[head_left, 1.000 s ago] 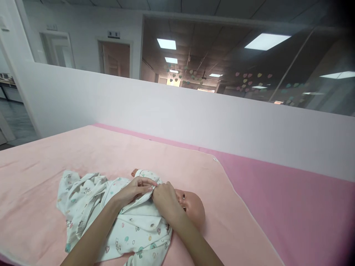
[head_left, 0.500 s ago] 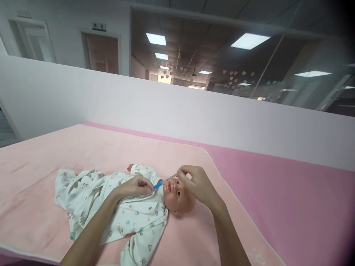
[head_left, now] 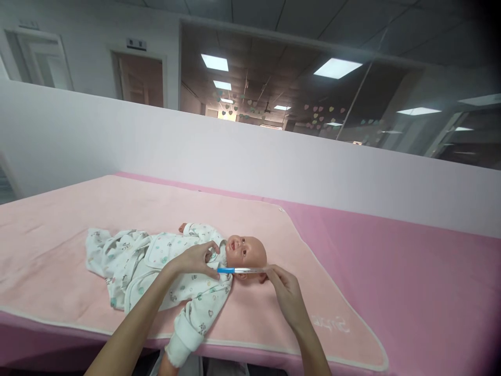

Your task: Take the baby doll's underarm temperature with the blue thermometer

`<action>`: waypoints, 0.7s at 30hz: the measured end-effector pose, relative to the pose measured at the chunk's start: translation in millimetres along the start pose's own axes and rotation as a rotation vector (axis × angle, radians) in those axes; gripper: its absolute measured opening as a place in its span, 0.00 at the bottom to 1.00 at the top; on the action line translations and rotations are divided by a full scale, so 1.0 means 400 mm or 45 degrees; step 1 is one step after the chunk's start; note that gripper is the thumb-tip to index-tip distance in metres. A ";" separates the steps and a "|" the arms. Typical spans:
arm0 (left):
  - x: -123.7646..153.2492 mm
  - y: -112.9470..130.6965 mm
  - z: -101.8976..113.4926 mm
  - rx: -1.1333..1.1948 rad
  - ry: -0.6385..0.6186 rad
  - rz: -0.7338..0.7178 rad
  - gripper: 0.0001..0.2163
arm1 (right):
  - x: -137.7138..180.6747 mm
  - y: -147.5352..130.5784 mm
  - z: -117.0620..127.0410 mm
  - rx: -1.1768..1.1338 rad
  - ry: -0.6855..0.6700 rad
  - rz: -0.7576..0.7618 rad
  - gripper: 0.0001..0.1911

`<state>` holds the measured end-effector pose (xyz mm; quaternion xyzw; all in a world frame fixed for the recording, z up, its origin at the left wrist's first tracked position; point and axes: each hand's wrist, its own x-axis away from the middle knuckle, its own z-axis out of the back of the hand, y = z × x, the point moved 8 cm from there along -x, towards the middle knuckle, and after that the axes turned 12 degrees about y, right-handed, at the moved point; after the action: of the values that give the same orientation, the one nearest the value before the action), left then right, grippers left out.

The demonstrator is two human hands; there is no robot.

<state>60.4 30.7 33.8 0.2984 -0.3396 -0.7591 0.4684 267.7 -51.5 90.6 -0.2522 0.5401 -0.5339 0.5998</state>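
A slim clear thermometer (head_left: 246, 270) with a blue end lies level in the air, just in front of the doll's head. My right hand (head_left: 285, 292) pinches its clear end between thumb and fingers. Over the doll's chest is my left hand (head_left: 198, 258), its thumb and forefinger spread apart. The blue end is right by that thumb tip; whether they touch is hard to tell. A baby doll (head_left: 250, 251) lies on its back, head to the right, in a white printed gown (head_left: 180, 292). My left forearm covers part of the gown.
Beneath the doll is a pink pad (head_left: 133, 203) with a pale edge, spread over a darker pink surface (head_left: 376, 256). A white low wall (head_left: 250, 156) runs along the back, with glass above it. One doll arm hangs past the near edge.
The thermometer has come from slanting across the doll's mouth to level, nearer me. My right hand moved down with it. My left thumb and forefinger have spread apart.
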 end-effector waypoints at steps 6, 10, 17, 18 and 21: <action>-0.006 -0.007 -0.010 0.083 -0.074 -0.013 0.17 | 0.067 0.158 0.010 0.182 0.104 -0.127 0.18; -0.006 -0.015 -0.008 0.106 -0.145 -0.030 0.20 | 0.081 0.209 0.031 0.359 0.249 -0.116 0.17; 0.005 -0.007 -0.006 0.066 -0.200 -0.064 0.25 | 0.085 0.235 0.043 0.306 0.300 -0.185 0.17; 0.008 -0.003 -0.004 0.082 -0.198 -0.071 0.23 | 0.086 0.234 0.046 0.292 0.307 -0.188 0.17; 0.015 0.012 0.007 0.169 -0.169 -0.083 0.18 | 0.090 0.230 0.051 0.250 0.321 -0.182 0.17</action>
<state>58.3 24.2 38.3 0.2887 -0.4093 -0.7680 0.3991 314.5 -62.1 2.1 -0.1614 0.5370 -0.6527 0.5095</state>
